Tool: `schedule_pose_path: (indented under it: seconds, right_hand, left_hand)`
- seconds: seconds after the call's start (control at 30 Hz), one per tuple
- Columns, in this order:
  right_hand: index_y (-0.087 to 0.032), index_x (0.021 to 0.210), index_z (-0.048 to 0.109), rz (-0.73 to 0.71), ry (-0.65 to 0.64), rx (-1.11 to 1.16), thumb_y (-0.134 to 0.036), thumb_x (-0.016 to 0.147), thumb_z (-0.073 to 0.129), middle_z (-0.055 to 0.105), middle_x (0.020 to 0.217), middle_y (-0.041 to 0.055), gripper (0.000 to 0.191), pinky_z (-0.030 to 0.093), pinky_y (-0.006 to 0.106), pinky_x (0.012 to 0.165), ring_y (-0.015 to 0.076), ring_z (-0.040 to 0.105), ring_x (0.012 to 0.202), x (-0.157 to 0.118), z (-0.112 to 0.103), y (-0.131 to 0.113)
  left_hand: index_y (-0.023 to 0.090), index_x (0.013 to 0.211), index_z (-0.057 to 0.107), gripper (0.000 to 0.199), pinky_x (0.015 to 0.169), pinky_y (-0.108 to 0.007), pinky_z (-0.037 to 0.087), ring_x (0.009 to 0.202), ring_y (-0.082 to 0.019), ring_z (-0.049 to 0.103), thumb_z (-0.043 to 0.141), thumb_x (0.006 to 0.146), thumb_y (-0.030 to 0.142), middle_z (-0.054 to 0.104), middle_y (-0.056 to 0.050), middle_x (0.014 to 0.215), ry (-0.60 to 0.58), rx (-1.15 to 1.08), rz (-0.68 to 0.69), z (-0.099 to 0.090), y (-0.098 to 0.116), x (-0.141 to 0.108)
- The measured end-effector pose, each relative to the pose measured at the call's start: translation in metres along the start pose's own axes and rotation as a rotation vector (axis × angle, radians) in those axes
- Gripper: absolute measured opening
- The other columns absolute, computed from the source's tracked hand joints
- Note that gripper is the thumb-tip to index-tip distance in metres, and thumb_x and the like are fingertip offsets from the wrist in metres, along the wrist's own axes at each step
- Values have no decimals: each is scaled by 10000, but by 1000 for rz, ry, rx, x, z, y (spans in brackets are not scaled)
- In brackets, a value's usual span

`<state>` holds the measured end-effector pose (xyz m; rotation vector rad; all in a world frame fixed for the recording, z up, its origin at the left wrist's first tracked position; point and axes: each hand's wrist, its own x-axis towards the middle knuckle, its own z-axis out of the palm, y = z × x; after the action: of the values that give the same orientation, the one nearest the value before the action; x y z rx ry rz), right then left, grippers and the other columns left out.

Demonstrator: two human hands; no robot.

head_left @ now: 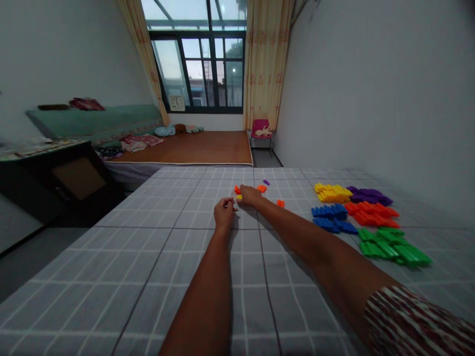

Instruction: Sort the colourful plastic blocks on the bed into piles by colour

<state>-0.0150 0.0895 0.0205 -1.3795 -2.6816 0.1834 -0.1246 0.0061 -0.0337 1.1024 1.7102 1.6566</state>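
My left hand [224, 213] rests on the checked cloth with its fingers curled in. Whether anything sits inside them is hidden. Just right of it, my right hand [251, 195] bends its closed fingers down among small plastic pieces; what they grip I cannot make out. An orange piece [237, 189] shows at the fingertips, and a yellow piece [239, 197] lies under them, between both hands. Beyond the right wrist are another orange piece [261, 188] and a small purple piece [266, 182]. One more orange piece [281, 203] lies beside the right forearm.
On the right of the table [129, 262] are sorted heaps of plastic pieces: yellow [331, 193], purple [370, 195], blue [334, 218], orange-red [373, 214] and green [393, 245]. Past the far edge stand a bed [208, 147] and a pink chair [261, 127]; a dark cabinet [74, 183] is left.
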Motion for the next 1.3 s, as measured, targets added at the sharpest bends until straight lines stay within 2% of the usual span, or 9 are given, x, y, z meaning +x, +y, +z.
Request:
schedule_pose_path:
  seconds: [0.1,0.2,0.37,0.57,0.8,0.93,1.1,1.2,1.3]
  right_hand:
    - [-153,1132,631,-84,-74,0,-359,756,689,696,1125,114,432,468,310,788,260,639,992,-28,-19,41]
    - [-186,1105,668,-103,-65,7,-283,756,676,701,1130,75,363,471,281,821,218,651,977,-67,-58,113]
    - [-171,1251,607,126,71,-93,-137,750,637,632,1278,113,503,458,316,933,226,612,1090,-129,-117,245]
    - [-249,1345,537,252,11,-232,-219,735,688,616,1285,122,629,455,446,923,310,545,1167,-143,-108,301]
    - [-294,1286,589,168,89,-93,-266,717,740,639,1236,117,590,433,467,943,329,523,1177,-142,-108,292]
    - [-262,1290,591,-52,149,100,-311,878,551,617,1282,120,417,418,458,989,288,534,1191,-161,-79,222]
    - [-245,1175,656,-418,-91,388,-323,841,586,679,1174,86,350,459,407,938,258,609,1077,-207,-23,111]
    - [-231,1104,683,-446,-51,476,-270,828,583,705,1074,81,296,474,380,888,244,631,1001,-215,-4,90]
    - [-228,1040,695,-374,28,656,-215,828,552,716,1004,57,256,488,331,838,204,650,913,-209,6,99]
  left_hand:
    - [145,980,643,293,474,-182,467,616,-113,674,462,784,265,713,-71,961,-29,47,16,0,-1,0]
    - [151,993,648,314,472,-194,466,629,-123,672,465,780,293,710,-67,964,-73,107,46,0,-1,1]
    - [154,974,658,311,517,-212,489,630,-123,654,480,765,300,719,-66,953,-136,221,91,-2,1,2]
    - [167,984,653,317,516,-213,478,647,-131,650,488,755,313,724,-64,979,-168,245,69,-7,3,1]
    - [161,983,660,294,550,-217,494,653,-128,655,482,779,274,730,-62,926,-99,330,42,-5,5,-5]
    - [128,955,671,231,600,-236,512,645,-145,671,534,775,177,722,-61,752,-133,592,-42,4,16,5]
    - [135,1016,691,270,756,-305,518,853,-212,692,572,774,145,736,-114,915,-129,768,-4,20,38,41]
    - [193,1068,692,296,918,-316,465,1102,-240,622,605,786,181,696,-110,1137,-175,863,84,36,43,56]
    - [210,1104,672,312,956,-324,436,1170,-252,579,627,796,230,633,-119,1250,-217,939,136,50,40,59]
